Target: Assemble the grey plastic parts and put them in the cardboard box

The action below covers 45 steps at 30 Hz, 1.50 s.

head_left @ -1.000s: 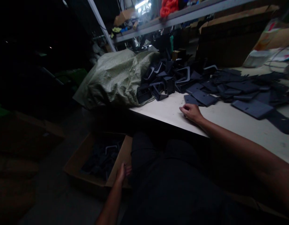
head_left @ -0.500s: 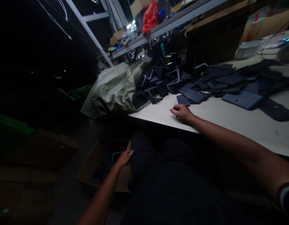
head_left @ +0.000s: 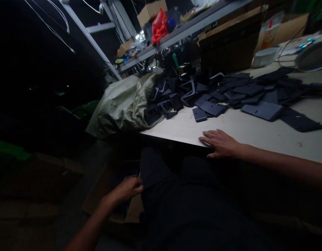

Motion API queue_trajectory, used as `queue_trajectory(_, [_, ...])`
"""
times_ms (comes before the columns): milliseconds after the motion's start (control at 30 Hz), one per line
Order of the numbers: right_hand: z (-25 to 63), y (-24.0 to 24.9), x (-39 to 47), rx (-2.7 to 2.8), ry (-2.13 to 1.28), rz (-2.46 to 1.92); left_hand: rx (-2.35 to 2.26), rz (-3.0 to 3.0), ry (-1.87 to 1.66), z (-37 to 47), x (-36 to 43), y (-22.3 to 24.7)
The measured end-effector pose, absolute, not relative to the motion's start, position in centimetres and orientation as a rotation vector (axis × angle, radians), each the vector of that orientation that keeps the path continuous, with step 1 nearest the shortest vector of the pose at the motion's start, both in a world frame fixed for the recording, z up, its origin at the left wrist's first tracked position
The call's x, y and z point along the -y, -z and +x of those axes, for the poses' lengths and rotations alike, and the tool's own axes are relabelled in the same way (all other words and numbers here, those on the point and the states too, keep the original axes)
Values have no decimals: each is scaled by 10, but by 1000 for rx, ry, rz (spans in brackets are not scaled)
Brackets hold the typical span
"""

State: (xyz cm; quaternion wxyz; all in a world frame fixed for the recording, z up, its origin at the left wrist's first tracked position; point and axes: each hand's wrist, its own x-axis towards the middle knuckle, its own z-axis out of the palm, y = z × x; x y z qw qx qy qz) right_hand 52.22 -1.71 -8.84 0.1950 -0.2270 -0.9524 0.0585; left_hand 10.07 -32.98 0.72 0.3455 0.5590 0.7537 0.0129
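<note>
My right hand (head_left: 220,143) lies palm down at the front edge of the white tabletop (head_left: 176,128), fingers spread, nothing in it. Beyond it are small dark grey flat plates (head_left: 213,108), and a pile of dark angular frames (head_left: 167,108) spills from a woven sack (head_left: 121,103). Down at the left, beside my knee, the fingers of my left hand (head_left: 130,187) are curled at the side wall of an open cardboard box (head_left: 135,209). Dark parts sit inside this box, mostly hidden by the hand and shadow.
More dark plates (head_left: 262,110) are heaped along the table to the right. A large carton (head_left: 228,45), a clear round tub (head_left: 265,56) and a shelf with a red plastic bag (head_left: 159,26) stand behind. Cartons (head_left: 43,177) line the dark floor at left.
My right hand has drawn back from near the plates to the table edge and spread its fingers. My left hand has shifted slightly lower and left at the box. The view has turned a little.
</note>
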Motion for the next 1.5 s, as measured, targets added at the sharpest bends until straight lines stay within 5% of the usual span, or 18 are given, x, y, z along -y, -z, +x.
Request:
queue_trajectory(233, [604,152,16,2543,140,-854,-1699,1755,6,150,226,-25])
queue_trajectory(567, [591,101,40,2702,51,-941,-1296,1895,217,204,162,5])
queue_trajectory(1067, [601,102,34,2753,190,-838,-1108,1600,111,195,164,70])
queue_trajectory(1500, [605,108,33,2665,54,-806,-1204,1661,31,205,198,59])
